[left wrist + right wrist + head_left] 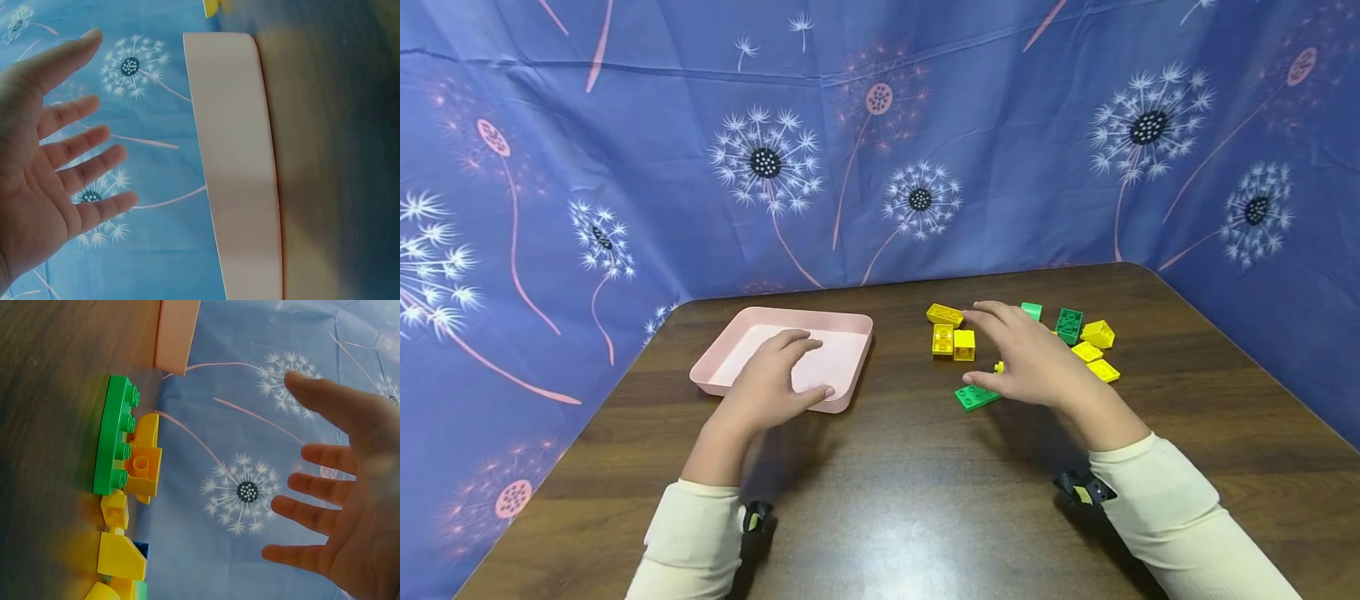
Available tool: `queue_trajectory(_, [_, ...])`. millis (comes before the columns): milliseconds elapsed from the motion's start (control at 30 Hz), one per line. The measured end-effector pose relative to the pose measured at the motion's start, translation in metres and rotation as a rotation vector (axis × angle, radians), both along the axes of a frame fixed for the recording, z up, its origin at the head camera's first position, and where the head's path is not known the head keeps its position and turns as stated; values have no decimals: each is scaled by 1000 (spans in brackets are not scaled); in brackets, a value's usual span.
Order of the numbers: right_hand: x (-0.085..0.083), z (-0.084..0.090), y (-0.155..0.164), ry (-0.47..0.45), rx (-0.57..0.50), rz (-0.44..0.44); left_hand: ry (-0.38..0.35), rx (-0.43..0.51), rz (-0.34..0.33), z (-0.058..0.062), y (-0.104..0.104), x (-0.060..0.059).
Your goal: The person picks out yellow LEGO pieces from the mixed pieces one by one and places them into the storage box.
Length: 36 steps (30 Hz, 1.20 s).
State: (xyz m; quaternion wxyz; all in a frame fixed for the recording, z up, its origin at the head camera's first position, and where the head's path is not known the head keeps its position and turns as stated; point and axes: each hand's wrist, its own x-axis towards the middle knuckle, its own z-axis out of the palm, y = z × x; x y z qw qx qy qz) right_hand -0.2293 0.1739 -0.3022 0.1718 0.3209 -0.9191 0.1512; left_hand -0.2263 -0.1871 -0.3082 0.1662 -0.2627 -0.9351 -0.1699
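My left hand [775,382] hovers over the near right part of a pink tray [706,373], fingers spread and holding nothing. In the left wrist view its palm and loosely bent fingers show beside the tray's side wall [234,156]. My right hand [1030,354] is above a scatter of toy building bricks, fingers apart, nothing in its grasp. Below its thumb lies a flat green brick [976,397], also seen with its studs in the right wrist view. Yellow bricks [943,339] sit left of the fingers. Some bricks are hidden under the hand.
Right of the right hand lie a dark green brick [1069,325], a yellow sloped brick [1098,334] and flat yellow bricks [1103,371]. A light green piece [1032,311] is farther back. The wooden table [880,467] ends at a blue dandelion-print cloth [850,150].
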Motion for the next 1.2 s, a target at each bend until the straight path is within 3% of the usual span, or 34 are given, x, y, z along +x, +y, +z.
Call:
queue_trajectory(233, [-2, 2, -1, 29, -19, -49, 56, 89, -16, 2, -4, -9])
queue_trajectory(467, [-6, 0, -1, 33, -27, -63, 31, 231, 2, 1, -12, -21])
queue_trajectory(800, [-12, -5, -4, 42, -28, -47, -117, 273, 144, 5, -49, -40])
queue_trajectory(1000, [-14, -9, -6, 39, -31, -27, -110, 258, 238, 4, -81, -53])
queue_trajectory(1200, [-16, -10, -7, 50, -21, -8, -114, 278, 298, 3, -112, -55])
